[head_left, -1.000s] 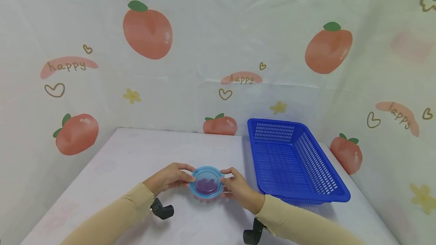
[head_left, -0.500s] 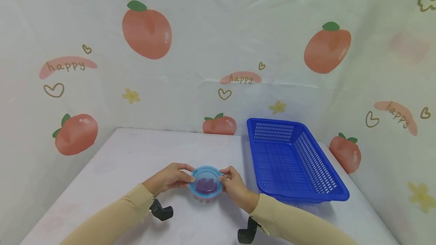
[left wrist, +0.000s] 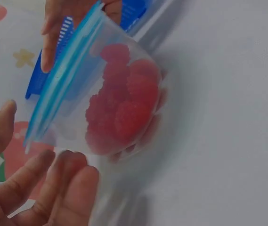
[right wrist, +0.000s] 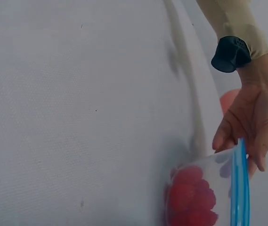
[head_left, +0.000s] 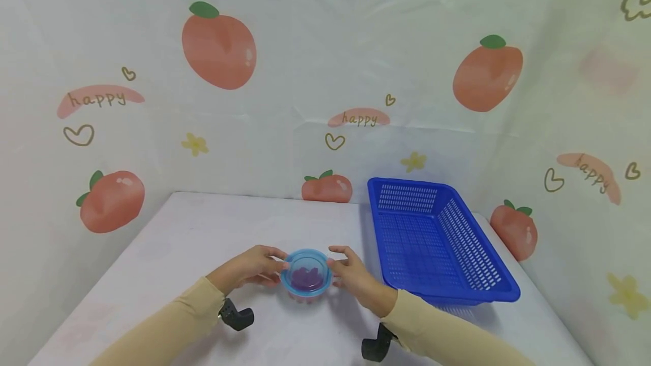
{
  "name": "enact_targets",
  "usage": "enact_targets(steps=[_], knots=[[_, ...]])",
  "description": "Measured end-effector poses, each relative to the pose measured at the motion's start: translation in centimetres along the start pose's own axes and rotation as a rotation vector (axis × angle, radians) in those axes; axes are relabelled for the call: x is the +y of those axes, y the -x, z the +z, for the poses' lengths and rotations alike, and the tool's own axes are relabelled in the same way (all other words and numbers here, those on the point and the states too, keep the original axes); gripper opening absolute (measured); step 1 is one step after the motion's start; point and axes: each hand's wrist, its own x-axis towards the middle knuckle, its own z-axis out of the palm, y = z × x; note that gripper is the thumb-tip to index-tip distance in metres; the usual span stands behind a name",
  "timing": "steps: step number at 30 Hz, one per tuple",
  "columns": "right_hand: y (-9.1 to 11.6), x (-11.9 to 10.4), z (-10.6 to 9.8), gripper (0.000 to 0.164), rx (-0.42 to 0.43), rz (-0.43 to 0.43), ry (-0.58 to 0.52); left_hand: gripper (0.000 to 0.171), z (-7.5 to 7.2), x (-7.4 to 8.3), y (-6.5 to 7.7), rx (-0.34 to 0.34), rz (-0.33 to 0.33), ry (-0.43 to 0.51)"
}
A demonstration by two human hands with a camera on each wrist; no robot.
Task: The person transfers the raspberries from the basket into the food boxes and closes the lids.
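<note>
A round clear tub [head_left: 306, 273] with a blue lid [left wrist: 68, 70] stands upright on the white table, in front of me. Red raspberries [left wrist: 124, 103] fill its lower part. On its left side is my left hand [head_left: 252, 267]; the left wrist view has its fingers [left wrist: 72, 188] and thumb spread, with a gap to the tub. To the right is my right hand [head_left: 357, 280], index finger raised off the lid and thumb close to the rim. Whether that thumb touches the rim, I cannot tell. The right wrist view cuts off part of the tub.
A blue perforated plastic basket [head_left: 437, 242] stands on the table [head_left: 218, 219] to the right, just beyond my right hand. Behind the table hangs a white backdrop [head_left: 285, 61] printed with fruit. Each wrist carries a black camera mount [head_left: 236, 315].
Both hands gripped the lid's edge earlier; now their fingers have loosened and drawn apart from it. The right hand has moved slightly away to the right. The tub stays almost in place.
</note>
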Motion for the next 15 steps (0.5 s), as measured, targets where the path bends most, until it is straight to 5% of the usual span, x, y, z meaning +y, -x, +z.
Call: enact_targets(steps=[7, 15], knots=[[0.8, -2.0, -0.5, 0.05, 0.041, -0.028, 0.173, 0.044, -0.9, 1.1, 0.2, 0.022, 0.028, -0.148], [1.6, -4.7, -1.4, 0.046, 0.026, -0.114, 0.227, 0.051, -1.9, 4.1, 0.3, 0.106, 0.12, -0.451]])
